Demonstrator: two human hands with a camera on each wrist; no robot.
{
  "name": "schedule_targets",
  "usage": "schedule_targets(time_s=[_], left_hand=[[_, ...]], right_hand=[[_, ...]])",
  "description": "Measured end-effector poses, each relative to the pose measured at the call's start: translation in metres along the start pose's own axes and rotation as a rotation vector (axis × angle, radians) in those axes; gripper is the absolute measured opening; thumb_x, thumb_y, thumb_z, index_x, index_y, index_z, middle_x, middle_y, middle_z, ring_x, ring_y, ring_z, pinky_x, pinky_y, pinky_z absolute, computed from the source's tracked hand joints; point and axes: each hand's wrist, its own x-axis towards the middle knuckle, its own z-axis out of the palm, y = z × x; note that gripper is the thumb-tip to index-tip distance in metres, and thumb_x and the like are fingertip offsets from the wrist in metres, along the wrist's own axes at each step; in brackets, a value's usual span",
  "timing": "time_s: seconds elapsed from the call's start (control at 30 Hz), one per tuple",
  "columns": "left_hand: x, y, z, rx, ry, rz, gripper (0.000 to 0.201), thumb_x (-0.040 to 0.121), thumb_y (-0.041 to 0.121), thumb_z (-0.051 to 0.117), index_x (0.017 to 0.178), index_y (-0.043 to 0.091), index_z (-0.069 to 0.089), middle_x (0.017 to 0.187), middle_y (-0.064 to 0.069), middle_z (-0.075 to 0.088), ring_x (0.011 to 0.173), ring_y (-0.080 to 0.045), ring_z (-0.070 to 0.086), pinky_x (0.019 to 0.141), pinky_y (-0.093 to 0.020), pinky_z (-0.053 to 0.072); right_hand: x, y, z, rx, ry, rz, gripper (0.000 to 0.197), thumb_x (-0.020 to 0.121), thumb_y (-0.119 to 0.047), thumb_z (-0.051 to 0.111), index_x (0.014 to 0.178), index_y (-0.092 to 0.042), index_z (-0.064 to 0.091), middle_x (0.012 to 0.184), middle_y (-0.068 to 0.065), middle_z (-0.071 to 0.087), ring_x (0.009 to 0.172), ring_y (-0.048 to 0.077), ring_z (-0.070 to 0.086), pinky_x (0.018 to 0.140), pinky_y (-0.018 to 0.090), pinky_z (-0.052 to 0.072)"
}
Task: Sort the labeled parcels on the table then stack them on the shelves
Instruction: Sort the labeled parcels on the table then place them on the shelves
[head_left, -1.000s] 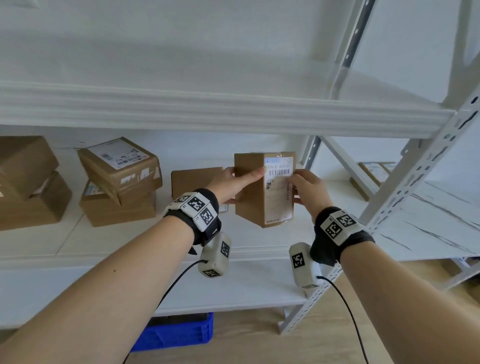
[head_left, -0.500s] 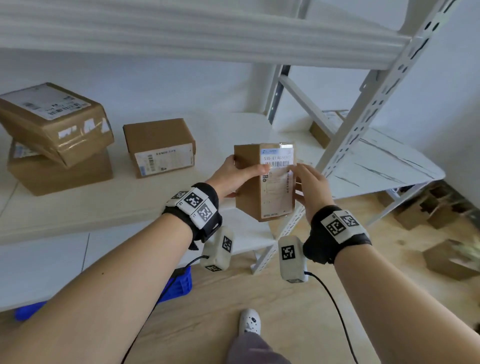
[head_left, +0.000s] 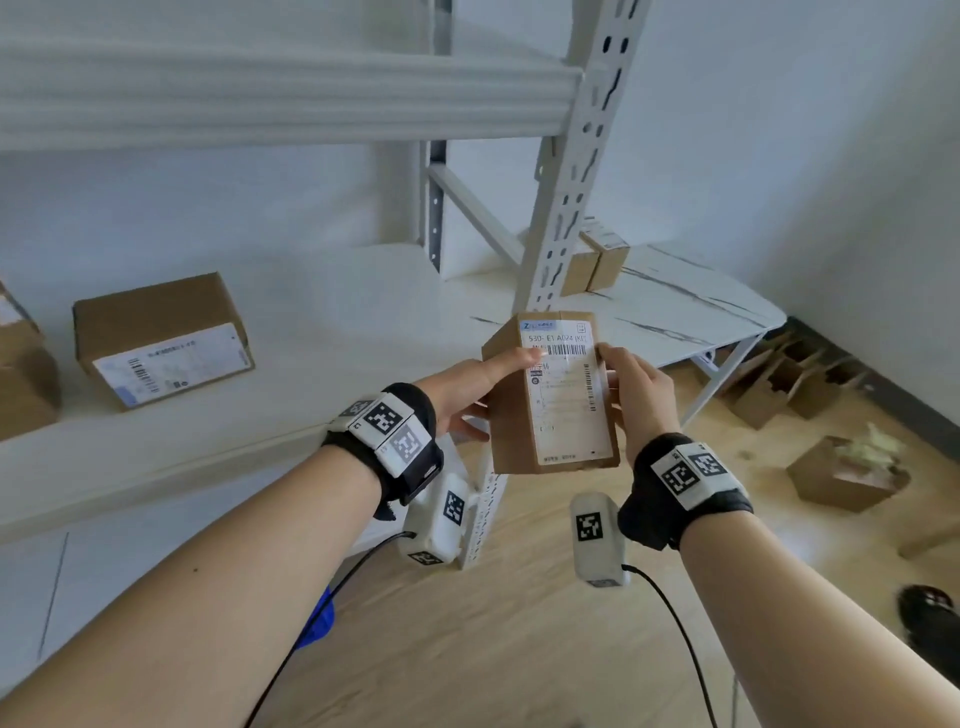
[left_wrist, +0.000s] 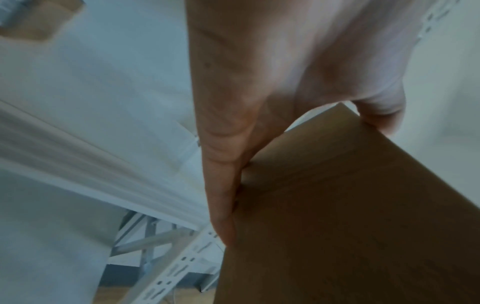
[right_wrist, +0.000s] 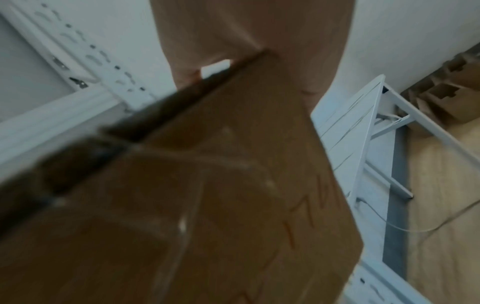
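Note:
A small cardboard parcel with a white shipping label facing me is held upright between both hands, in front of the shelf's right upright. My left hand grips its left side, thumb on the label's upper left. My right hand grips its right side. The left wrist view shows fingers flat along the parcel, thumb on its top corner. In the right wrist view the parcel fills the frame, blurred. Another labelled parcel lies on the middle shelf.
A white perforated upright stands just behind the held parcel. A marble-patterned table to the right carries a small parcel. More boxes sit at the shelf's far left. Loose cartons lie on the wooden floor.
The parcel, still held in both hands, has come away from the middle shelf towards its right end. My view has swung right and down, bringing the table and floor into sight.

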Motion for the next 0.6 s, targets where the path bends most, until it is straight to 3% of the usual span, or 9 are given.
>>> schedule_targets(time_s=[0.1, 0.23, 0.33, 0.4, 0.5, 0.6], left_hand=[[0.023, 0.027, 0.044, 0.015, -0.015, 0.017, 0.074, 0.075, 0.073, 0.055, 0.126, 0.020, 0.055, 0.117, -0.005, 0.062, 0.110, -0.022, 0.058, 0.092, -0.042, 0.051], [0.058, 0.068, 0.103, 0.016, 0.021, 0.058, 0.067, 0.078, 0.071, 0.052, 0.122, 0.020, 0.058, 0.113, -0.005, 0.064, 0.106, -0.021, 0.060, 0.083, -0.037, 0.053], [0.087, 0.096, 0.142, 0.029, 0.038, 0.087, 0.065, 0.082, 0.071, 0.047, 0.122, 0.021, 0.057, 0.110, -0.003, 0.064, 0.104, -0.021, 0.059, 0.085, -0.039, 0.051], [0.105, 0.112, 0.164, 0.028, 0.047, 0.103, 0.065, 0.082, 0.071, 0.044, 0.124, 0.022, 0.055, 0.111, -0.003, 0.063, 0.105, -0.021, 0.059, 0.084, -0.039, 0.050], [0.132, 0.132, 0.190, 0.010, 0.080, 0.113, 0.068, 0.081, 0.073, 0.045, 0.127, 0.024, 0.052, 0.115, -0.005, 0.061, 0.108, -0.024, 0.057, 0.093, -0.045, 0.048], [0.151, 0.148, 0.207, 0.007, 0.118, 0.104, 0.070, 0.079, 0.073, 0.047, 0.128, 0.024, 0.052, 0.115, -0.005, 0.061, 0.109, -0.025, 0.057, 0.097, -0.048, 0.047]], right_hand=[[0.023, -0.004, -0.047, 0.008, 0.040, 0.003, 0.022, 0.090, -0.035, 0.055, 0.082, -0.018, 0.066, 0.072, 0.004, 0.061, 0.068, 0.018, 0.056, 0.063, 0.024, 0.046], [0.059, -0.012, -0.111, 0.020, 0.070, -0.033, 0.018, 0.089, -0.031, 0.057, 0.080, -0.019, 0.066, 0.082, 0.010, 0.064, 0.074, 0.021, 0.058, 0.071, 0.032, 0.049], [0.087, -0.018, -0.154, 0.013, 0.055, -0.054, 0.015, 0.091, -0.028, 0.055, 0.083, -0.020, 0.065, 0.084, 0.007, 0.067, 0.075, 0.019, 0.061, 0.077, 0.033, 0.053], [0.106, -0.022, -0.179, 0.012, 0.044, -0.060, 0.014, 0.092, -0.026, 0.054, 0.085, -0.019, 0.064, 0.083, 0.003, 0.066, 0.074, 0.015, 0.062, 0.072, 0.027, 0.054], [0.136, -0.026, -0.210, 0.006, 0.027, -0.068, 0.013, 0.093, -0.023, 0.054, 0.085, -0.018, 0.064, 0.082, 0.002, 0.066, 0.073, 0.013, 0.062, 0.064, 0.021, 0.053], [0.161, -0.024, -0.229, -0.001, 0.009, -0.046, 0.013, 0.093, -0.024, 0.055, 0.084, -0.020, 0.064, 0.086, 0.003, 0.067, 0.081, 0.017, 0.063, 0.072, 0.026, 0.056]])
